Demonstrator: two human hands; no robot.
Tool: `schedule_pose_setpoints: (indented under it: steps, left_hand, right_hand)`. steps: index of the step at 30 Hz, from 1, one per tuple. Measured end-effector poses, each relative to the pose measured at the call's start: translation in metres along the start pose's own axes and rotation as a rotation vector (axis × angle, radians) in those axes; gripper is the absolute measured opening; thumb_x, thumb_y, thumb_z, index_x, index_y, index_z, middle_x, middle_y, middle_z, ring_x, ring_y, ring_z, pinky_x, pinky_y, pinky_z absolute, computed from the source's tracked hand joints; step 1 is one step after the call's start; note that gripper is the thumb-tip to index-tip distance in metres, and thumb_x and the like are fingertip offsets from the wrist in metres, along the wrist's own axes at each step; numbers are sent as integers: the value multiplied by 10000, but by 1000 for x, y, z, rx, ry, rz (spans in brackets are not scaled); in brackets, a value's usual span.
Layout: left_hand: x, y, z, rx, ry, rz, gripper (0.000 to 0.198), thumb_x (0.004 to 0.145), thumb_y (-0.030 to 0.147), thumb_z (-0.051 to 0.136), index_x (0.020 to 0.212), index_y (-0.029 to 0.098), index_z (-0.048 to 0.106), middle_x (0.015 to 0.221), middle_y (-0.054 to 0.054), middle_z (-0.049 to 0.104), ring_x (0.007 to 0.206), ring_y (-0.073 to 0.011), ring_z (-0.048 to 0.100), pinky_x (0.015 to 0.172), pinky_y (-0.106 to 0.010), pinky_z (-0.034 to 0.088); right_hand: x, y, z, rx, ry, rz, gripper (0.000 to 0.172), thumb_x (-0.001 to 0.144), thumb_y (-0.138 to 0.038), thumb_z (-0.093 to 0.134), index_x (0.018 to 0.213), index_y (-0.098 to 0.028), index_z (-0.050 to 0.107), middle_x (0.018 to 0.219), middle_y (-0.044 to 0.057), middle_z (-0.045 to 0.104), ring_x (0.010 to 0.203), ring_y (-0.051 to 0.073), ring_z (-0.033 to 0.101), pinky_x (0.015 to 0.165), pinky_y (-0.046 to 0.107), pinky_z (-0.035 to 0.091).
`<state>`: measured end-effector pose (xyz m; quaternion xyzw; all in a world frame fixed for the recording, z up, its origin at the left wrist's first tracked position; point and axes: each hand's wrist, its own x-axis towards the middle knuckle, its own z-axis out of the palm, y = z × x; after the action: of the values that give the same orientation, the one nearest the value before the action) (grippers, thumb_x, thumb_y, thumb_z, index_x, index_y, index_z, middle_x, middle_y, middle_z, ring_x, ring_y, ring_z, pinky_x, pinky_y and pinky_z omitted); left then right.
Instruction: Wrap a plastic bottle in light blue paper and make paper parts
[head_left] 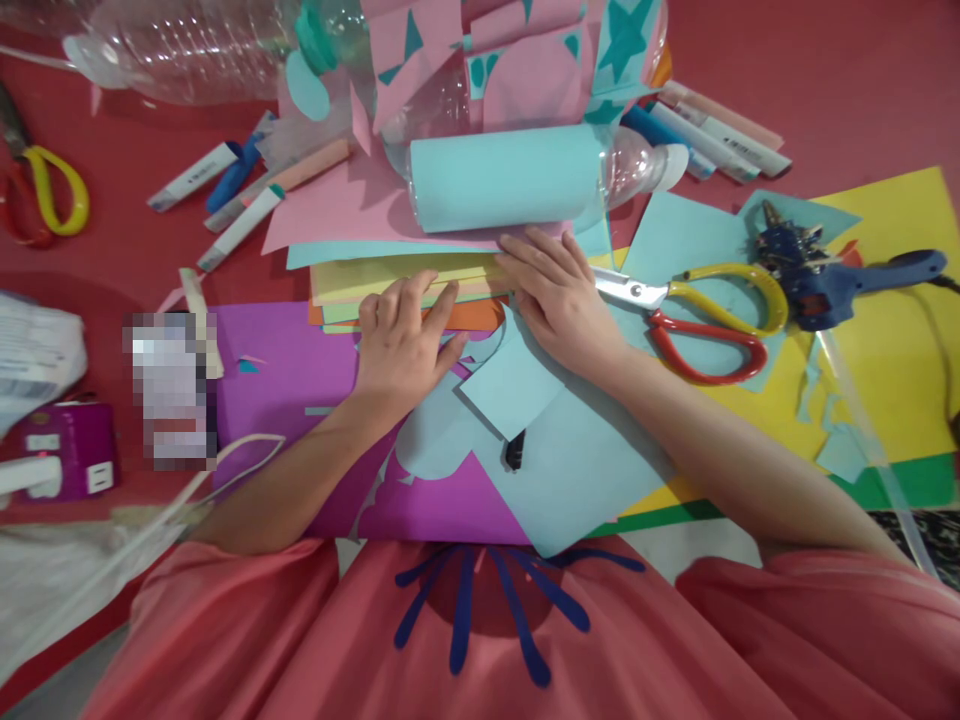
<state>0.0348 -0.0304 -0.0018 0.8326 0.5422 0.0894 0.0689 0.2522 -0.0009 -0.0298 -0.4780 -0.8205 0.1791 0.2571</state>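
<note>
My left hand (405,335) lies palm down with its fingers together on a stack of coloured paper sheets (390,280), over the yellow and orange edges. My right hand (551,290) rests flat beside it, fingers stretched toward the stack's right end. Neither hand grips anything. Just beyond them lies a plastic bottle wrapped in light blue paper (510,178). Light blue paper cut-outs (525,400) and a purple sheet (292,370) lie under my wrists.
Yellow-and-red scissors (705,310) lie right of my right hand, a blue glue gun (847,285) beyond them on yellow paper (892,350). Markers (240,200) and a second pair of scissors (45,195) are at the left. A clear bottle (187,45) and pink cut-outs (525,70) sit at the top.
</note>
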Motion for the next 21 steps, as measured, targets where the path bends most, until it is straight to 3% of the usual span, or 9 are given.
schedule_pose_setpoints:
  steps: [10,17,21]
  left_hand:
    - [6,-3,3,-13,-8,41,477,962,399,392,1405,235,457,1489,-141,476,1365,-342,429,1063,-550,355]
    - [29,3,4,-32,18,95,370,983,296,348,1267,217,570,1366,-120,572,1290,-311,497,1048,-491,391]
    - [46,1,12,1,64,200,364,992,172,277,1103,144,622,1166,-135,654,1115,-260,597,942,-409,468]
  right_hand:
    - [1,-2,-3,-11,-34,8,472,929,-155,354,1346,-256,550,1461,33,531,1396,250,444,1198,609,239]
    - [11,-3,-6,-72,-26,-9,413,939,-157,362,1253,-215,625,1391,59,598,1287,262,552,1102,512,434]
    - [22,4,-11,-142,-74,-83,450,896,-66,358,1220,-183,648,1347,56,634,1216,263,603,1037,485,484]
